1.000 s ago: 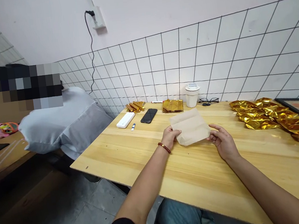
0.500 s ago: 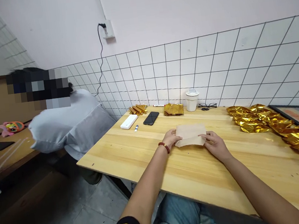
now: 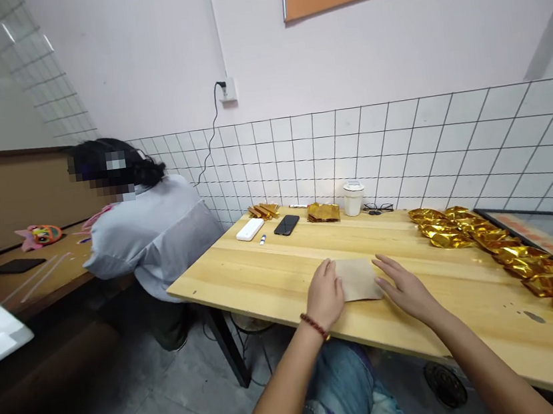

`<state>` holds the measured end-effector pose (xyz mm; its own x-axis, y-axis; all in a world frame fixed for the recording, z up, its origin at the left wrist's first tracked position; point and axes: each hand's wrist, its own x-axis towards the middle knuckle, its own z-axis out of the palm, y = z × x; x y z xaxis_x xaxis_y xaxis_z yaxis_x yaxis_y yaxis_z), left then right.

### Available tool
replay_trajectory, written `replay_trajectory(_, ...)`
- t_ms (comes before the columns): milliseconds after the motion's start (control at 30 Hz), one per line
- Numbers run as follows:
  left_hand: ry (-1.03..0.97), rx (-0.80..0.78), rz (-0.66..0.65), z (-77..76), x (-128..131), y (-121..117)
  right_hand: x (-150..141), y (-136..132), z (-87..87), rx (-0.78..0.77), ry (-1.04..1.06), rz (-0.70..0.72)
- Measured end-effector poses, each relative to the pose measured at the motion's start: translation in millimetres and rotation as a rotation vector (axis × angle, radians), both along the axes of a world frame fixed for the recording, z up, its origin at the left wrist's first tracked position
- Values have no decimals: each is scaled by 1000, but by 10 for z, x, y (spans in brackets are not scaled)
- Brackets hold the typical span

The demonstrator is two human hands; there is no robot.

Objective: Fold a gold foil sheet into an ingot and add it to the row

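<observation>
A folded sheet of tan paper (image 3: 358, 279) lies flat on the wooden table (image 3: 274, 271) near its front edge. My left hand (image 3: 324, 295) rests palm down on the paper's left edge, fingers stretched out; a red bead bracelet sits on that wrist. My right hand (image 3: 404, 287) lies flat against the paper's right edge, fingers spread. Neither hand grips anything.
Gold foil pieces (image 3: 500, 246) are strewn along the table's right side, with a folded gold stack (image 3: 322, 212) at the back. A black phone (image 3: 287, 225), white power bank (image 3: 250, 229), white cup (image 3: 353, 197) and glasses (image 3: 379, 208) lie near the wall. A person in a grey shirt (image 3: 151, 232) leans over the left table.
The paper was held up between both hands, then folded down and laid on the table. Both hands now press flat on it. The view has tilted upward.
</observation>
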<state>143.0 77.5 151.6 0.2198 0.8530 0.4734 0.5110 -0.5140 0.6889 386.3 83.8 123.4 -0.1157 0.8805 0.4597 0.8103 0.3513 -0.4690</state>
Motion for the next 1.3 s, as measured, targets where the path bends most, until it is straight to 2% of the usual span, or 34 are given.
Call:
replay_trajectory(100,348,-64,61,54,320,181,-405,197,102,-113,-200,-68)
replay_trajectory(200,625,-209,82,-56,402,270,-641,241,4,-278,-413,-117)
replay_trajectory(267,690,-218,35,-179,345,232,-674,158,-121,-349,-483,-146)
replay_trajectory(367,708,-191,-30,-322,225,95,-629,-44,-256,-369,-545,-162)
replay_trajectory(500,709,-164,-69,-351,125,-102,-596,-305,-279,-377,-562,-157)
replay_trajectory(667,661,-127,-87,-326,73,-222,-568,-440,-387,-299,-545,-163)
replay_trajectory(833,622,-110,-88,-346,46,-260,-481,-429,-585,-199,-532,-162)
replay_trajectory(1000,612,-113,-95,-324,29,-283,-430,-435,-652,-152,-531,-151)
replay_trajectory(1200,637,-131,-114,-271,24,-282,-337,-621,-697,41,-571,-34)
replay_trajectory(1300,651,-140,-84,-252,-28,-340,-262,-770,-713,160,-586,31)
